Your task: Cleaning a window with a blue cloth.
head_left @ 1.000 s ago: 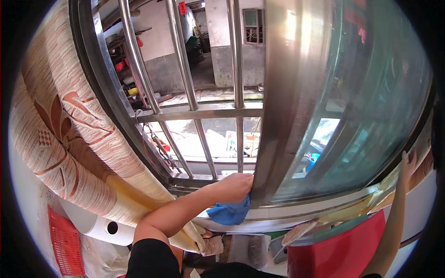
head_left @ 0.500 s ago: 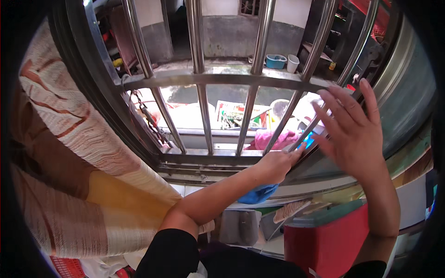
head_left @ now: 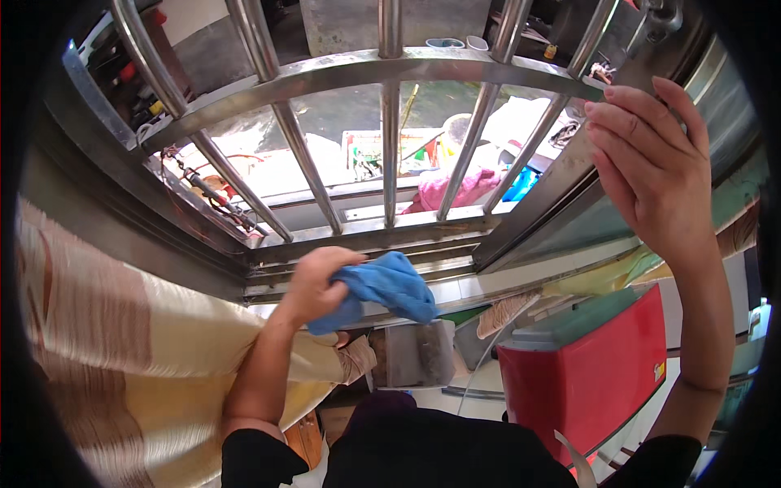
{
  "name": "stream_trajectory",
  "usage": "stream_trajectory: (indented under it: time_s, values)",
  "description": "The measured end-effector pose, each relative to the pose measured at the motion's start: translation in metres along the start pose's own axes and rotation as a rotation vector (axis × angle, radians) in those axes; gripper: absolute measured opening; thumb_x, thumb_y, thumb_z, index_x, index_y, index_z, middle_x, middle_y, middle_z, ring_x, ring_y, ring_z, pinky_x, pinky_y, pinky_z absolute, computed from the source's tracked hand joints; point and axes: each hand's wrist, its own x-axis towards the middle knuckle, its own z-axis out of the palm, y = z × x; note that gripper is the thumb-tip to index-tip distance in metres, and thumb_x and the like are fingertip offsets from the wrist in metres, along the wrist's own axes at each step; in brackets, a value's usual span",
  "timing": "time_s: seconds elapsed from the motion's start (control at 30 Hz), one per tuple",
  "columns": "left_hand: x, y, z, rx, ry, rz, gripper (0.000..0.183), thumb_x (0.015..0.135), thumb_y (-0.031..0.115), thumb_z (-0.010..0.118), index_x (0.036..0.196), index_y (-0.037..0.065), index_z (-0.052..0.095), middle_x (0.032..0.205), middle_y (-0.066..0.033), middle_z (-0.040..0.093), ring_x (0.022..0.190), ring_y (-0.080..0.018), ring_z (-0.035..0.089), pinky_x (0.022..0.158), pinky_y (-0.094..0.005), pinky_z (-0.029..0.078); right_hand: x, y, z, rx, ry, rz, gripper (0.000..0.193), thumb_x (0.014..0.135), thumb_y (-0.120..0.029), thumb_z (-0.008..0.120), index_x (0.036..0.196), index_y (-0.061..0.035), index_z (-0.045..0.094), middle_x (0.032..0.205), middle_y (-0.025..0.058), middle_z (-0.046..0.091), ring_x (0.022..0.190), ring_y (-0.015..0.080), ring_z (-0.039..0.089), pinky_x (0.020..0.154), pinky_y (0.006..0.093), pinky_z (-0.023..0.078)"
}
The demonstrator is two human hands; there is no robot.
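The blue cloth [head_left: 390,285] is hanging bunched above the white-tiled window sill [head_left: 468,286]; whether it is touching the sill cannot be told. At 9 o'clock of the cloth, the left hand [head_left: 313,285] is gripping its end: the fingers are curling over, and the thumb is closing from below, pinching a fold between them. The rest of the cloth is extending toward 3 o'clock.

At 12 o'clock, just beyond the cloth, the window track [head_left: 451,259] is running along the base of the opening. Farther out in the same direction, the metal bars [head_left: 390,130] are standing in a row, crossed by a horizontal rail [head_left: 342,71].

At 2 o'clock, well apart from the cloth, the right hand [head_left: 663,183] is rising beside the sliding sash [head_left: 586,224]. It is holding nothing—its fingers are slightly parted, one extending away from the others. Contact with the sash cannot be confirmed. A pink fabric [head_left: 460,189] is lying outside the bars at 1 o'clock.

At 8 o'clock, a patterned curtain [head_left: 138,325] is hanging behind the left forearm. Below the sill, a clear bin [head_left: 415,355] is sitting at 5 o'clock—and a red box-shaped unit [head_left: 586,370] is standing at 4 o'clock.
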Motion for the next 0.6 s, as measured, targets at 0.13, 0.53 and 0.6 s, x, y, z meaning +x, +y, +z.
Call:
stream_trajectory:
  time_s: [0.13, 0.53, 0.6]
  values:
    - [-0.035, -0.047, -0.001, 0.195, 0.322, -0.036, 0.026, 0.062, -0.005, 0.052, 0.085, 0.002, 0.061, 0.082, -0.0133, 0.061, 0.079, -0.0329, 0.059, 0.073, -0.0394, 0.048, 0.003, 0.004, 0.001, 0.008, 0.1, -0.063, 0.012, 0.075, -0.007, 0.067, 0.087, -0.0045, 0.066, 0.104, 0.0035, 0.067, 0.108, 0.0208, 0.059, 0.104, 0.0416, 0.034]
    - [-0.066, -0.072, 0.01, 0.454, 0.396, 0.043, 0.025, 0.059, -0.005, 0.053, 0.082, 0.005, 0.055, 0.086, -0.0131, 0.057, 0.079, -0.0334, 0.055, 0.07, -0.0413, 0.047, -0.045, 0.032, 0.01, -0.061, 0.072, -0.002, 0.011, 0.074, -0.006, 0.066, 0.085, -0.0062, 0.066, 0.101, 0.0027, 0.067, 0.105, 0.0198, 0.061, 0.102, 0.0411, 0.035]
    - [-0.063, -0.075, 0.011, 0.437, 0.382, 0.045, 0.024, 0.059, -0.005, 0.053, 0.082, 0.005, 0.055, 0.086, -0.0132, 0.057, 0.079, -0.0336, 0.055, 0.071, -0.0412, 0.047, -0.048, 0.035, 0.006, -0.108, 0.023, 0.027, 0.012, 0.075, -0.006, 0.065, 0.087, -0.0059, 0.066, 0.103, 0.0026, 0.067, 0.106, 0.0201, 0.06, 0.103, 0.0413, 0.034]
